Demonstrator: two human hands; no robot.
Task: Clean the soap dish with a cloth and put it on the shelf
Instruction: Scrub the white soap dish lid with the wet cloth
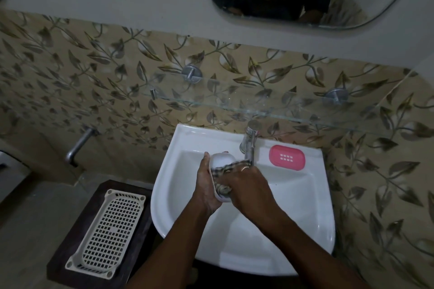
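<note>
While the left hand [206, 185] grips the white soap dish [220, 159] over the sink [293, 230], the right hand [249, 185] curls around a checked cloth [223, 172], pressing it into the dish.

light: dim, flat, even | brightest: white sink [293, 206], faint sheen on its right inner side | dark: floor [28, 230] near left, murky | distortion: wide-angle bend, tiled wall [70, 77] bows at edges | blur: right hand [249, 185] slightly smeared, corners soft
</note>
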